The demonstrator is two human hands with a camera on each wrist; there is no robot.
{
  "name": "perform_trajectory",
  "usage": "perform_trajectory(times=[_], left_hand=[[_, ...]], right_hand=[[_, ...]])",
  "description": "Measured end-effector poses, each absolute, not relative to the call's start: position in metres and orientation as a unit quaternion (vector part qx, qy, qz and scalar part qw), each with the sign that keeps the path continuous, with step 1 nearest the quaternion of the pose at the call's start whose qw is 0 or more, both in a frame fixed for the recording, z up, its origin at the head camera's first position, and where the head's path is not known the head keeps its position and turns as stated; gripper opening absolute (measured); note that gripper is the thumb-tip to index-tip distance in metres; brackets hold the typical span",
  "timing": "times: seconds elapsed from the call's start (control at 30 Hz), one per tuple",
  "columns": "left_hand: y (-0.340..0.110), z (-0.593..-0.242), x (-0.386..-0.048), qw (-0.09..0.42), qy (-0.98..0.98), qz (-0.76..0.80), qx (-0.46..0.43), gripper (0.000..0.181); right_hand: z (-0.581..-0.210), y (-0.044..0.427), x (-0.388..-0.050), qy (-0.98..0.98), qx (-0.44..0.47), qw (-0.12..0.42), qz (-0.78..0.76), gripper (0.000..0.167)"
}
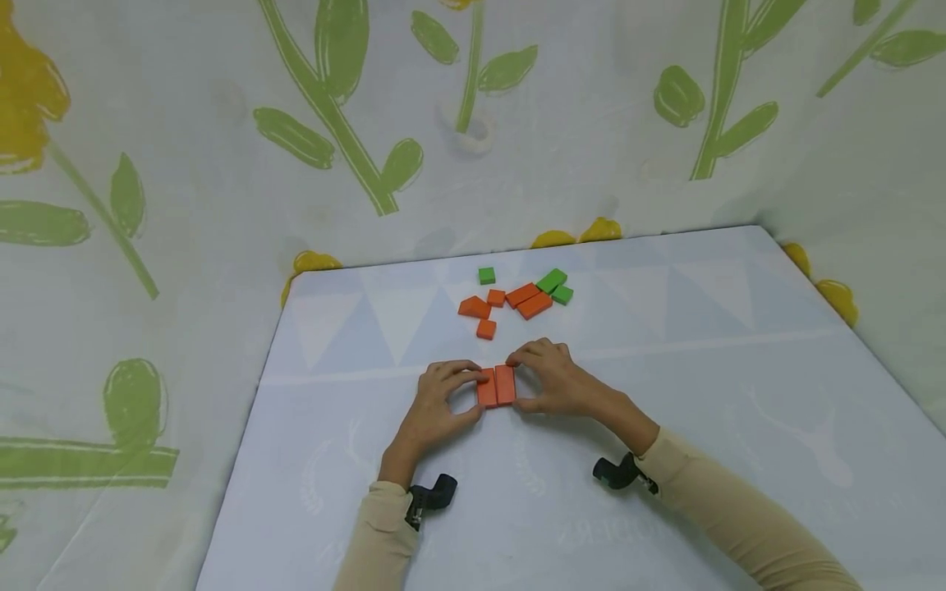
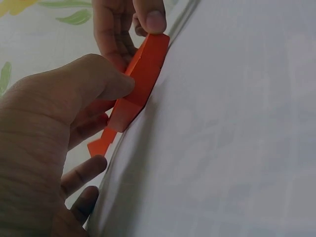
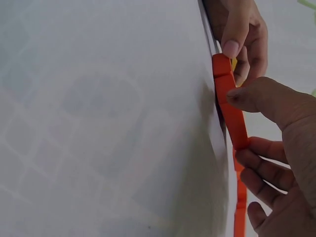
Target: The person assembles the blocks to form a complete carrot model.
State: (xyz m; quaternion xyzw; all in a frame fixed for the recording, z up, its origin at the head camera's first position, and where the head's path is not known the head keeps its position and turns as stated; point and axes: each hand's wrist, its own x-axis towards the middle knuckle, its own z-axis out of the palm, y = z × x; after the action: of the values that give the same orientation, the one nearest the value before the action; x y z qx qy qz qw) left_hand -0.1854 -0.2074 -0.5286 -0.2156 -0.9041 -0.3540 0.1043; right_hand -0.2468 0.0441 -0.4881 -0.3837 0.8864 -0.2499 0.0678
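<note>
Two flat orange rectangular blocks lie side by side on the table, long edges together or nearly so. My left hand [image 1: 438, 400] pinches the left block [image 1: 484, 396] at its near and far ends, between thumb and fingers. On the other side, my right hand [image 1: 556, 381] holds the right block [image 1: 506, 384] the same way. In the left wrist view the thumb presses an orange block's edge [image 2: 147, 74], with the other hand's fingers at the far end. The right wrist view has the right thumb against an orange block [image 3: 233, 116].
Beyond the hands lie loose orange blocks [image 1: 475, 308], some small and square [image 1: 486, 329], some longer [image 1: 535, 305]. Several green blocks [image 1: 551, 280] are among them, one square piece [image 1: 486, 276] farther back. A patterned cloth wall [image 1: 517, 180] rises behind the white table [image 1: 739, 394].
</note>
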Motion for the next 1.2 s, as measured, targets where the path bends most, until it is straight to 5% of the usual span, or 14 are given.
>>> perform_trajectory(times=[0.37, 0.67, 1.2], left_hand=[[-0.207, -0.525, -0.184, 0.103, -0.905, -0.351, -0.217, 0.039], [-0.206, -0.528, -0.185, 0.109, -0.907, -0.344, -0.217, 0.039], [-0.206, -0.527, -0.184, 0.114, -0.899, -0.360, -0.222, 0.040]], right_hand=[[-0.492, 0.046, -0.248, 0.895, -0.378, 0.069, -0.226, 0.060], [-0.479, 0.051, -0.278, 0.950, -0.192, -0.012, -0.244, 0.048], [-0.492, 0.042, -0.324, 0.976, -0.102, -0.026, -0.189, 0.074]])
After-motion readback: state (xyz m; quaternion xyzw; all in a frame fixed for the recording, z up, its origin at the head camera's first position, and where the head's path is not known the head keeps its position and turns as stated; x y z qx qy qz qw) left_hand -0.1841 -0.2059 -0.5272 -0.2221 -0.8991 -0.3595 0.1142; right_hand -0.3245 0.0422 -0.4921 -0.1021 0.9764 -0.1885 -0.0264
